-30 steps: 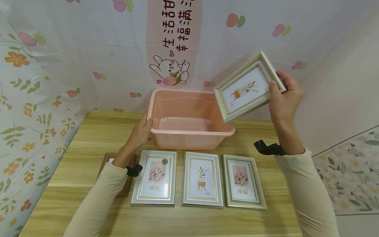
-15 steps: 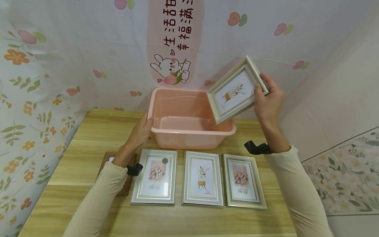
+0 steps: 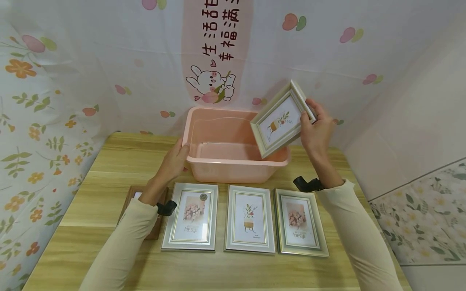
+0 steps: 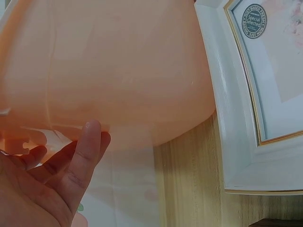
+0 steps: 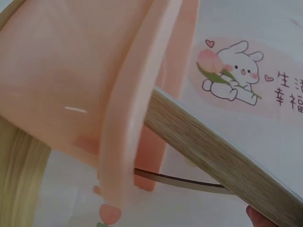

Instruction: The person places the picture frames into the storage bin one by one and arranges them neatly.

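Observation:
My left hand grips the left rim of an unlidded pink plastic basin, seen close up in the left wrist view. In my right hand is a pale silver-gold picture frame, pinched at its right side, thumb on the front. The frame slants over the basin's right end, its lower corner below the level of the far rim. From the right wrist camera, the frame's wood-grained edge crosses behind the basin's rim; a fingertip shows at the lower right.
In front of the basin lie a silver frame, a second silver frame and a silver-green one. A brown frame is partly under my left forearm. A patterned cloth hangs behind the wooden table.
My right hand has moved left and slightly down with the picture frame, from right of the basin to over its right end. My left hand stays on the rim.

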`<state>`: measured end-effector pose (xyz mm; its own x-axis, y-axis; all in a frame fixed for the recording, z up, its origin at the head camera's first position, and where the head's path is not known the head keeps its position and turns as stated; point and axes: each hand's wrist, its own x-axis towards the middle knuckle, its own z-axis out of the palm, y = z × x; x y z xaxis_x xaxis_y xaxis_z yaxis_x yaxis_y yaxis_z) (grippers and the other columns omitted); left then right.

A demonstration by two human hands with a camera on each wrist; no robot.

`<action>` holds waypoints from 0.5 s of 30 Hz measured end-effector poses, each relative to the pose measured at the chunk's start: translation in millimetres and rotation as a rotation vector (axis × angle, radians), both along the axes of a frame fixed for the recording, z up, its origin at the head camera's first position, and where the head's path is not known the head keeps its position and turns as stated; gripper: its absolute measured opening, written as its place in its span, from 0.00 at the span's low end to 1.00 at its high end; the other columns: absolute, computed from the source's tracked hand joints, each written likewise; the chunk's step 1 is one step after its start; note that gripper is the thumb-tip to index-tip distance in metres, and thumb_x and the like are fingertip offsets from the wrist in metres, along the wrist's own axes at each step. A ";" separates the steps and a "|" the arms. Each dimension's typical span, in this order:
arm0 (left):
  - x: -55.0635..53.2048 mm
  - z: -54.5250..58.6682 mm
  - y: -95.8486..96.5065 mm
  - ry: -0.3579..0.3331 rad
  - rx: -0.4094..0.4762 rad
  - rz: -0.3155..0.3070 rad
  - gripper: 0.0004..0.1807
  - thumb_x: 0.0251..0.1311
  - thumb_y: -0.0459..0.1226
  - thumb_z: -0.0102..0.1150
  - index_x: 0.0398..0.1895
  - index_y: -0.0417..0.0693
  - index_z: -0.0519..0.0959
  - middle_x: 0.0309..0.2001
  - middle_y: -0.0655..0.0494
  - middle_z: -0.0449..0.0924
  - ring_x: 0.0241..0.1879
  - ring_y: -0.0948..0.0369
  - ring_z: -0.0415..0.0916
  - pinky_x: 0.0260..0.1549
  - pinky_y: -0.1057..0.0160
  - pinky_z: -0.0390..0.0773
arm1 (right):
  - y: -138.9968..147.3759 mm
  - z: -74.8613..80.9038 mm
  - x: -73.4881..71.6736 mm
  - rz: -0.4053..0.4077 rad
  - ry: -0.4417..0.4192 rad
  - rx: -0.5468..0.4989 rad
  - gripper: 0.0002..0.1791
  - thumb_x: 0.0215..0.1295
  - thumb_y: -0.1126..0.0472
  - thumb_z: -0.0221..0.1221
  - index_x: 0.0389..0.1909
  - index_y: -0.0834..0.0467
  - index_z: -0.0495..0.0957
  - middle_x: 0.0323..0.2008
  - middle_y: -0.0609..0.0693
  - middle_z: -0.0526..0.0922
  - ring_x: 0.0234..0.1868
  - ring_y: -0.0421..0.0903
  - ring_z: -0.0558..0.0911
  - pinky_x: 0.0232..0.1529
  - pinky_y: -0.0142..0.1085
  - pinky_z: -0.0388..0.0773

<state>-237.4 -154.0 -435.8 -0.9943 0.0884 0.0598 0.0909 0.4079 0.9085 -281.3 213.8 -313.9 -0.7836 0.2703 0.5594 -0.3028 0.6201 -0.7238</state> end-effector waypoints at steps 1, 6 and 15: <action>0.1 0.0 0.1 0.000 0.001 -0.001 0.32 0.76 0.55 0.30 0.76 0.51 0.55 0.57 0.38 0.72 0.47 0.43 0.74 0.23 0.56 0.83 | 0.1 -1.6 -0.3 0.002 -0.001 0.002 0.19 0.67 0.65 0.55 0.58 0.59 0.80 0.50 0.59 0.85 0.16 0.28 0.69 0.12 0.19 0.60; 0.5 0.2 0.2 0.002 0.003 0.004 0.32 0.76 0.55 0.30 0.75 0.49 0.56 0.57 0.37 0.72 0.47 0.43 0.74 0.29 0.43 0.84 | -0.1 -10.8 -1.3 0.021 0.018 0.013 0.19 0.66 0.66 0.54 0.57 0.60 0.80 0.47 0.61 0.85 0.12 0.28 0.65 0.11 0.20 0.59; 0.1 -0.6 0.4 0.003 0.001 0.012 0.32 0.76 0.54 0.30 0.74 0.48 0.58 0.57 0.36 0.72 0.46 0.43 0.74 0.30 0.41 0.83 | -2.4 -27.3 -4.2 0.034 0.071 0.089 0.18 0.67 0.68 0.55 0.57 0.63 0.79 0.44 0.64 0.86 0.15 0.29 0.68 0.12 0.19 0.59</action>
<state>-237.4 -153.6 -436.4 -0.9951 0.0761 0.0628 0.0886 0.4085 0.9084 -285.5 211.4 -341.2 -0.7490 0.1909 0.6345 -0.3733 0.6697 -0.6421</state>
